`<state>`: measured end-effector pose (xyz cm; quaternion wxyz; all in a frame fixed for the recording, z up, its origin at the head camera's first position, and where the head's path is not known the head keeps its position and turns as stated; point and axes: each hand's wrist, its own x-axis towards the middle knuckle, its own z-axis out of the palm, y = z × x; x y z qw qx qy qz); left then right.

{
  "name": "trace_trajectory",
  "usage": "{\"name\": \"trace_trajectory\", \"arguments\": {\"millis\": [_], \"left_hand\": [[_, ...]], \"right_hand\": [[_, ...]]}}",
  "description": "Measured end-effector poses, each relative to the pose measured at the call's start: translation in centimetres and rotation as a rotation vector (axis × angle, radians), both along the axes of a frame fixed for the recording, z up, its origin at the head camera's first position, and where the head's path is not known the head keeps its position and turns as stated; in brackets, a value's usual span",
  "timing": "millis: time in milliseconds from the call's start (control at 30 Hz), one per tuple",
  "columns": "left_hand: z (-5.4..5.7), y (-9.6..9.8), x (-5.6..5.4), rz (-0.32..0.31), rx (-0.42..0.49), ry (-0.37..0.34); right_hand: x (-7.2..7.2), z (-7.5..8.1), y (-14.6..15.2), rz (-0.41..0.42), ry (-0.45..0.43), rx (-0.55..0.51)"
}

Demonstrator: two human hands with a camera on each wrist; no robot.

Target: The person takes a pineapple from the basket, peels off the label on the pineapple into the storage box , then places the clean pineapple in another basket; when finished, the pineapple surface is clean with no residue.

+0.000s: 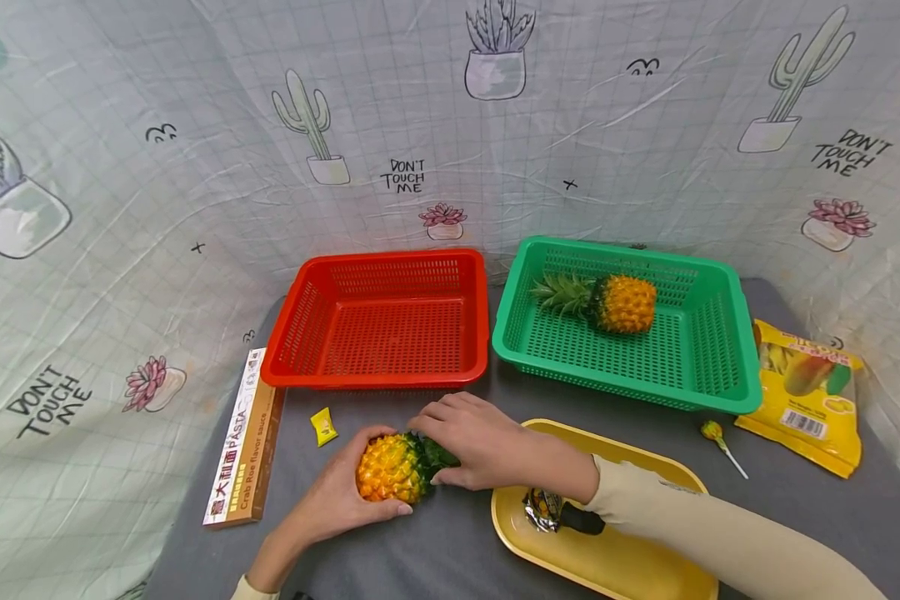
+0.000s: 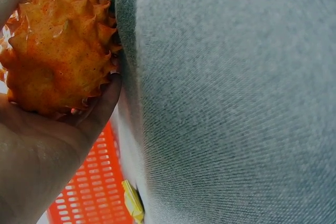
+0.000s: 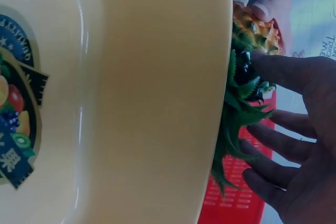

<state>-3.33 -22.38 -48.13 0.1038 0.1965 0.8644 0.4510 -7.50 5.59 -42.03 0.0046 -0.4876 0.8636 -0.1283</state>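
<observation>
My left hand (image 1: pixel 333 492) grips the orange, spiky body of a small pineapple (image 1: pixel 385 473), low over the grey table. The left wrist view shows its knobbly orange base (image 2: pixel 60 51) between thumb and fingers. At the pineapple's other end, my right hand (image 1: pixel 480 442) holds the green leafy crown, which it mostly covers from above. In the right wrist view the thumb meets the dark top of the fruit, and the fingers lie along the leaves (image 3: pixel 241 114). A second pineapple (image 1: pixel 625 304) lies on its side in the green basket (image 1: pixel 750 379).
A red basket (image 1: pixel 375 381) stands beside the green one. Under my right forearm is a yellow tray (image 1: pixel 630 562) holding a silver-and-dark packet (image 1: pixel 542 512). A pasta box (image 1: pixel 243 450) and a yellow wrapped candy (image 1: pixel 323 426) lie left; a lollipop (image 1: pixel 712 430) and mango bag (image 1: pixel 806 396) lie right.
</observation>
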Motion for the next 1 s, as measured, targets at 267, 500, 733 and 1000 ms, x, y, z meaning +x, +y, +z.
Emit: {"name": "trace_trajectory", "arguments": {"millis": [267, 500, 733, 1000], "left_hand": [[0.1, 0.0, 0.1, 0.007, 0.000, -0.012], [-0.3, 0.1, 0.2, 0.016, 0.008, 0.002], [-0.7, 0.1, 0.2, 0.006, 0.011, 0.048], [-0.2, 0.3, 0.0, 0.006, 0.004, 0.020]], "right_hand": [[-0.1, -0.9, -1.2, 0.000, -0.019, 0.013], [-0.2, -1.8, -1.5, -0.020, -0.096, 0.006], [0.0, -2.4, -1.9, -0.061, -0.094, 0.077], [0.0, -2.5, -2.3, -0.084, -0.054, 0.138]]}}
